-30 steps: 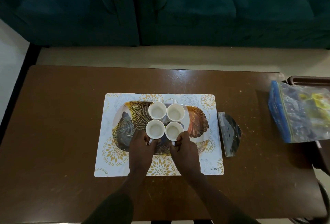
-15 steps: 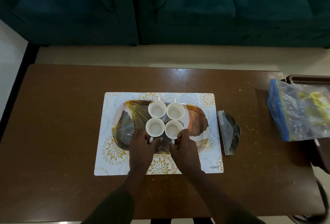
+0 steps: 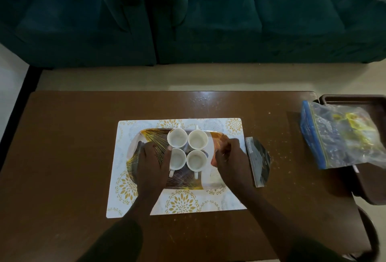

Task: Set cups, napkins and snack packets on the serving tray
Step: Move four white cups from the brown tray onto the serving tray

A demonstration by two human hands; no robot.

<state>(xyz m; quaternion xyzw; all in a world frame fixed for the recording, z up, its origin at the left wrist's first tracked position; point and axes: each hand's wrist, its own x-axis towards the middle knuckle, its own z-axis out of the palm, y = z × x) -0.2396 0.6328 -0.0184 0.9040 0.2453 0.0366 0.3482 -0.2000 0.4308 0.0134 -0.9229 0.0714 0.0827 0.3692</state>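
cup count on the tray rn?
4, in a two-by-two cluster mid-tray: far-left cup, far-right cup, near-left cup touching the left hand, near-right cup. None appear hidden.

Both forearms reach forward from the bottom of the view, dark sleeves covering the upper parts and the wrists bare, the two converging slightly toward the middle. The left hand (image 3: 151,162) lies palm down, back facing up, its fingers spread loosely and pointing ahead, the thumb angled out to the right. The right hand (image 3: 230,157) sits well apart from it at about the same reach, also back up, its fingers curled downward at the knuckles, the wrist bent so the hand turns inward to the left.
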